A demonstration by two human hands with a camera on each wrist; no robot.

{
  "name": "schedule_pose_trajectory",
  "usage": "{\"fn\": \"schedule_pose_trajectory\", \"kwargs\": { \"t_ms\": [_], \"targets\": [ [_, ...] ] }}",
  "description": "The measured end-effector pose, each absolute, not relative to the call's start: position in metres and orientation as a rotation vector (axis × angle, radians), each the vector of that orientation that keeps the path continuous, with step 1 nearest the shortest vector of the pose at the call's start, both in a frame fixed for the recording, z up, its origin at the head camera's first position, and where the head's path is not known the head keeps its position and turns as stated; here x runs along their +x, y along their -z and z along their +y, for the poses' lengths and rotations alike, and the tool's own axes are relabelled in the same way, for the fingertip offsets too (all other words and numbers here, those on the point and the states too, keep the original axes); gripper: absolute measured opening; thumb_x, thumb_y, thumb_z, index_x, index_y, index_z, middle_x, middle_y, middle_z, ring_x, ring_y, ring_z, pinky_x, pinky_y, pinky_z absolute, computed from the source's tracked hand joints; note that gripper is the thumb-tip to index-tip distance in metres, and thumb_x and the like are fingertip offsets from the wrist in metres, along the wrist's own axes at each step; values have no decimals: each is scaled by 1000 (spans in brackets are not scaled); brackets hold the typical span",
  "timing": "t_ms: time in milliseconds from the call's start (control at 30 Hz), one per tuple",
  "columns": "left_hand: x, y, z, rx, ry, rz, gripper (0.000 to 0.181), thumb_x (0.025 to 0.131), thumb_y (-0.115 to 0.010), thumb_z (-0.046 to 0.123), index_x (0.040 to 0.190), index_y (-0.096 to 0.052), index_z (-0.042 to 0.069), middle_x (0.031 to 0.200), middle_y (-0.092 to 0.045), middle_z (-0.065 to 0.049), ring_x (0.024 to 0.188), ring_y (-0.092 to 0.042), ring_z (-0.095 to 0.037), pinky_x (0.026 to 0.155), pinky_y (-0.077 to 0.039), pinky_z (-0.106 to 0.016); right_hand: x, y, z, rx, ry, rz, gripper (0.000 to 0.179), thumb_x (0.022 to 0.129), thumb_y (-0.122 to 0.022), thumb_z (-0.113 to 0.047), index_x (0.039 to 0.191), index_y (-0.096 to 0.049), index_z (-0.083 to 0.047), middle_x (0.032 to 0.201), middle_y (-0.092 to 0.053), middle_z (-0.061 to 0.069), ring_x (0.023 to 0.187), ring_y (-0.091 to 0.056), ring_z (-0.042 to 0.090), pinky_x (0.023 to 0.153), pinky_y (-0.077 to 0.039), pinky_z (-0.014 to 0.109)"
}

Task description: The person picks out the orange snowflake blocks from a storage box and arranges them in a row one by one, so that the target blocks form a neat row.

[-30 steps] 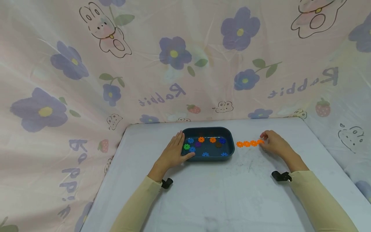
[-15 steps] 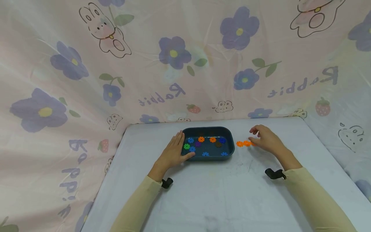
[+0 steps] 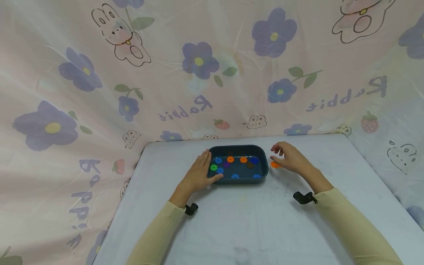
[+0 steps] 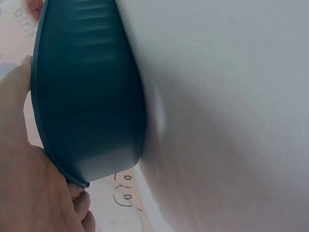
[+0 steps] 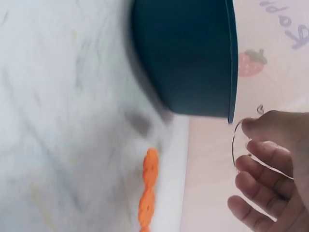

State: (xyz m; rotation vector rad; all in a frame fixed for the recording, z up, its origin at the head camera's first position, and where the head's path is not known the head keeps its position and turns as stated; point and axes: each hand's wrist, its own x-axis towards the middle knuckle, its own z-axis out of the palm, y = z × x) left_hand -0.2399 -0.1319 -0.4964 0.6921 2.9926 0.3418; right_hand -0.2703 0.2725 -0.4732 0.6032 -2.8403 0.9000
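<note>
My left hand (image 3: pixel 197 176) rests against the left end of a dark teal tray (image 3: pixel 243 181). Its fingers lie straight along that side, and the thumb reaches the tray's near rim. The left wrist view shows this hand (image 4: pixel 41 179) at the rim, with the tray's outer wall (image 4: pixel 91 111) beside it. Beyond the tray's right end hovers my right hand (image 3: pixel 288 158), loosely bent and holding nothing. It covers most of a row of orange flower-shaped pieces (image 3: pixel 274 165) on the table. In the right wrist view the fingers (image 5: pixel 258 193) stand apart from the orange pieces (image 5: pixel 150 166).
Inside the tray lie several loose flower-shaped pieces: orange (image 3: pixel 230 159), blue (image 3: pixel 235 176), a green one (image 3: pixel 213 167), a purple one (image 3: pixel 226 165) and a brown one (image 3: pixel 250 165). A patterned curtain (image 3: pixel 232 92) hangs behind the white table (image 3: pixel 245 221).
My right hand has moved left along the orange row, from its right end to close beside the tray. My left hand and the tray have stayed in place.
</note>
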Motion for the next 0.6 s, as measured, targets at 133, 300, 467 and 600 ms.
{"fn": "schedule_pose_trajectory", "kwargs": {
  "t_ms": [133, 300, 467, 600],
  "targets": [
    [-240, 496, -133, 697, -353, 2992, 114, 101, -46, 81, 172, -3, 2, 181, -1, -16, 167, -3, -31, 136, -6, -46, -273, 473, 261, 680, -916, -2792, 26, 97, -79, -9, 118, -68, 4, 111, -68, 18, 92, -61, 30, 82, -53, 46],
    [-240, 496, -133, 703, -352, 2990, 114, 101, -47, 80, 172, -3, 2, 181, 1, -15, 167, -3, -32, 136, -5, -46, -277, 472, 248, 755, -909, -2757, 23, 97, -79, -8, 115, -69, 1, 109, -69, 14, 90, -60, 25, 79, -52, 42],
    [-241, 497, -133, 694, -346, 2985, 115, 100, -46, 81, 172, -2, 3, 181, 3, -13, 167, -1, -29, 136, -3, -44, -279, 470, 236, 803, -902, -2752, 24, 96, -79, -7, 116, -68, 2, 108, -69, 14, 90, -61, 26, 78, -53, 41],
    [-242, 499, -133, 698, -350, 2985, 115, 100, -46, 81, 172, -2, 2, 181, 3, -14, 167, -1, -30, 136, -4, -44, -280, 467, 227, 814, -903, -2787, 26, 97, -79, -9, 118, -68, 3, 110, -68, 14, 92, -61, 27, 80, -54, 42]
  ]
}}
